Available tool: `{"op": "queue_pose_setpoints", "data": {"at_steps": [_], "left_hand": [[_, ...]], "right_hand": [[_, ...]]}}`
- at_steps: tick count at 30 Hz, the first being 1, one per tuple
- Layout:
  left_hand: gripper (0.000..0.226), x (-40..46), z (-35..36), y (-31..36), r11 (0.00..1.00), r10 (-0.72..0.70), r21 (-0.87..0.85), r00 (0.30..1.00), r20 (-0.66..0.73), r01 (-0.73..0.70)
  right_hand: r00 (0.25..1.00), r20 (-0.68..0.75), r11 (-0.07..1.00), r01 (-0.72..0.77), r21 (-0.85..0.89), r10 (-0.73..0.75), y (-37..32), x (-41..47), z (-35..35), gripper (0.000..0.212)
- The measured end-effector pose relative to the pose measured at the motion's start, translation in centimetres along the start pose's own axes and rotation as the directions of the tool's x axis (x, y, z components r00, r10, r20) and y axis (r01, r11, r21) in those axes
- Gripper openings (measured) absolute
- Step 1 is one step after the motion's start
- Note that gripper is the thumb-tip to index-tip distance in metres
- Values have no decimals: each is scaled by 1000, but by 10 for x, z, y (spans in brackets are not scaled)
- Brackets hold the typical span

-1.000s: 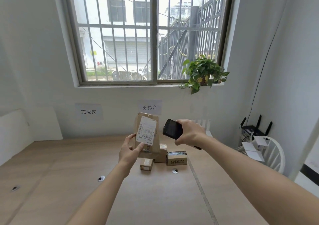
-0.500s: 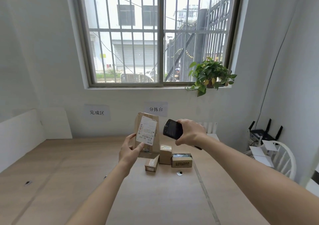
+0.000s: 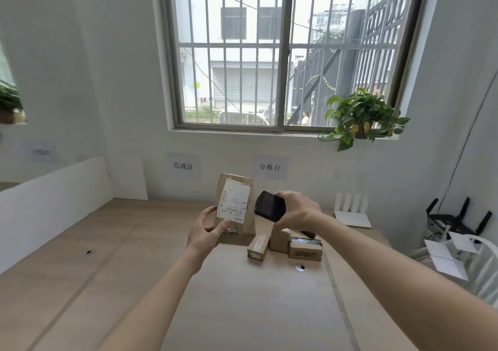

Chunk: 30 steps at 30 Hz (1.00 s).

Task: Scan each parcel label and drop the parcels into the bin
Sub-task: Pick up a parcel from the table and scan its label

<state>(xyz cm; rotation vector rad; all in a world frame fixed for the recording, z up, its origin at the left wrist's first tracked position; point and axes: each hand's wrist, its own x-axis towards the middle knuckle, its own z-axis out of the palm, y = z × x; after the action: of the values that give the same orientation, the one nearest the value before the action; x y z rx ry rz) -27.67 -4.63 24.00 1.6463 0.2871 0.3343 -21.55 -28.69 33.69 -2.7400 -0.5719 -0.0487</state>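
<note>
The left hand [image 3: 206,233] is holding the brown parcel [image 3: 237,208] upright above the worktop [image 3: 242,296], fingers clamped on its lower edge; the right hand [image 3: 296,210], just beside the parcel, is gripping the scanner [image 3: 269,209]; keeping the label [image 3: 234,202] flat and steady should be helping the read

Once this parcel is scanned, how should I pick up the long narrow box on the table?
Pinch the long narrow box across its short width, from above. It lies flat, its left side open to the table; a taller box stands close on its right, so put your fingers near the front end, where the gap looks wider.
</note>
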Motion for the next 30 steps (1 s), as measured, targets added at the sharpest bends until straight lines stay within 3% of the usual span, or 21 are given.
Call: {"op": "queue_pose_setpoints", "data": {"at_steps": [7,13,20,26,30], "left_hand": [[50,-35,-95,0,999,-12,-38,990,-140,7],[46,-72,-210,-10,998,-52,-33,950,-309,44],[41,-143,-360,-19,998,-64,-42,869,-491,49],[85,-217,-486,-39,996,-89,-51,835,-543,72],[75,-263,-551,-50,996,-46,29,791,-610,80]], "right_hand": [[974,157,979,142,149,-165,-88,24,57,74],[880,254,887,303,349,-401,-203,39,121,98],[735,317,769,419,482,-599,-370,18,188,68],[616,348,688,486,539,-707,-508,-22,241,69],[534,369,640,525,561,-761,-585,-57,270,64]]}}
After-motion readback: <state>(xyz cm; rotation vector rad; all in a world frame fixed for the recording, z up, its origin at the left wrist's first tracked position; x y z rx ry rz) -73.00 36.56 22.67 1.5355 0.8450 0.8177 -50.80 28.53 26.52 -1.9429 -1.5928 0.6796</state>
